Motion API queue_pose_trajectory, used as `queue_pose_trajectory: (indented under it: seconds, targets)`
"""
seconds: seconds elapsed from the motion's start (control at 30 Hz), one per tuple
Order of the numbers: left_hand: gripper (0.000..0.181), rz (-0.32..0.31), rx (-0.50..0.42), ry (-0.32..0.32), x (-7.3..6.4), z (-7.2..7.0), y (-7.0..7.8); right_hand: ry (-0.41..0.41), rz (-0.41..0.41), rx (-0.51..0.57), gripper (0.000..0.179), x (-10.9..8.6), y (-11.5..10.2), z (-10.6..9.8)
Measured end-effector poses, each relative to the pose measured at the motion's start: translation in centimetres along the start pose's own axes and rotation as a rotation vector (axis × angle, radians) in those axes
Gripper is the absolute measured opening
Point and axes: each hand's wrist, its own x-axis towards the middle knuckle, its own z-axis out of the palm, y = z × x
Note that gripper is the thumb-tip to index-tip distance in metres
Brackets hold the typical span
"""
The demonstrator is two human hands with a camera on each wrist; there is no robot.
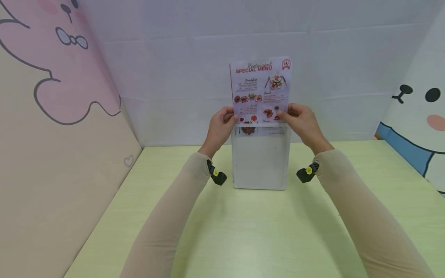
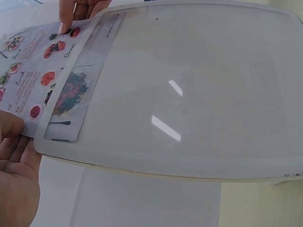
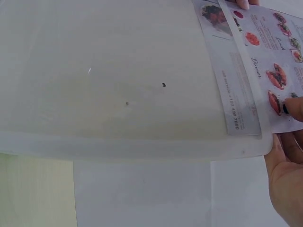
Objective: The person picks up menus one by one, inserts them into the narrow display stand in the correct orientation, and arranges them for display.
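A printed restaurant menu sheet [image 1: 261, 92] stands upright, its lower end inside the top of a clear-fronted, white-framed sign holder [image 1: 260, 162]. My left hand [image 1: 221, 127] pinches the sheet's left edge just above the frame's top rim, thumb in front. On the opposite edge my right hand [image 1: 304, 123] pinches the sheet at about the same height. Through the clear front, the bottom strip of the menu with a food picture [image 2: 71, 92] shows below the rim. In the right wrist view, the right thumb [image 3: 294, 108] lies on the menu's printed face.
The holder stands upright on a pale green table [image 1: 243, 231]. Behind it hangs a white sheet-like backdrop [image 1: 174, 77]. Cartoon-printed walls, a pink figure [image 1: 69, 88] at left and a white one [image 1: 417, 127] at right, flank the table.
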Motion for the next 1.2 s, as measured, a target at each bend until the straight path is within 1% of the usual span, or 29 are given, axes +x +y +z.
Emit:
queue_pose_trajectory:
  seconds: [0.2, 0.4, 0.57, 0.73, 1.0, 1.2]
  targets:
    - [0.022, 0.009, -0.003, -0.004, 0.07, 0.00, -0.06, -0.011, -0.023, 0.018, 0.047, -0.09, 0.06, -0.22]
    - [0.021, 0.014, -0.004, -0.003, 0.09, 0.01, -0.02, -0.001, -0.039, 0.019, 0.043, -0.02, 0.18, -0.21]
    - [0.023, 0.005, 0.004, -0.004, 0.07, 0.03, -0.08, 0.006, -0.053, 0.017, 0.042, 0.03, 0.32, -0.21]
    - [0.026, -0.011, 0.013, -0.002, 0.02, 0.00, -0.14, 0.010, -0.047, 0.022, 0.039, 0.03, 0.41, -0.16]
    - [0.027, -0.007, 0.008, -0.001, 0.00, -0.07, -0.06, 0.019, -0.039, 0.019, 0.038, -0.05, 0.24, -0.05]
    - [0.027, -0.018, 0.010, -0.001, 0.01, -0.11, 0.08, 0.017, -0.030, 0.007, 0.038, -0.16, -0.06, -0.01]
